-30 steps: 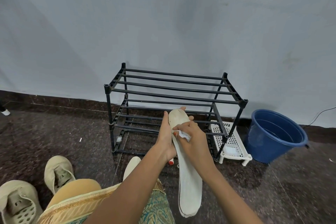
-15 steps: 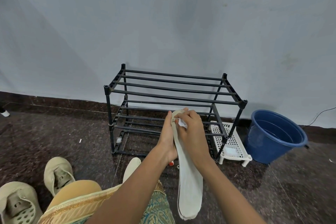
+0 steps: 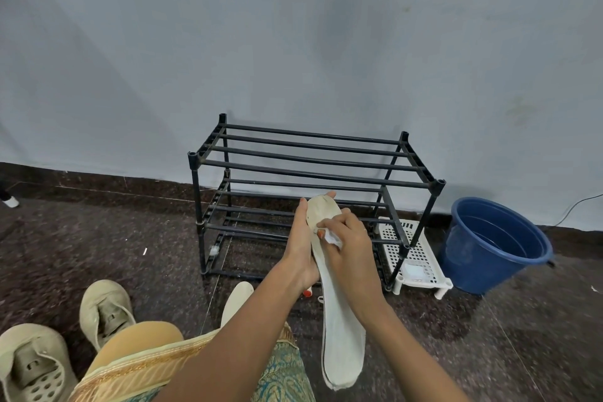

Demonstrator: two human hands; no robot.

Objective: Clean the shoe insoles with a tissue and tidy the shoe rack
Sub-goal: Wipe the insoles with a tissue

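- Because the insole (image 3: 342,336) is long and limp, the left hand (image 3: 301,248) holds its toe end from behind, thumb along one edge, so the top face has something firm to be rubbed against. The heel end hangs free above the floor (image 3: 98,238), in front of the shoe rack (image 3: 313,170).
- Against that backing, the right hand (image 3: 350,251) pinches a crumpled white tissue (image 3: 332,239) in curled fingers and presses it on the insole near the toe (the wiping step, as I judge it).
- A second insole (image 3: 236,302) lies on the floor beside the person's knee, and two pale shoes (image 3: 104,307) sit toward the floor's near left corner, probably kept within reach for refitting.
- The shoe rack stands at the floor's far edge against the wall; the shoes are not yet on it, so tidying looks yet to come.
- A blue bucket (image 3: 492,245) and a white slatted tray (image 3: 414,258) sit to the right of the rack, the tray touching its right front leg.
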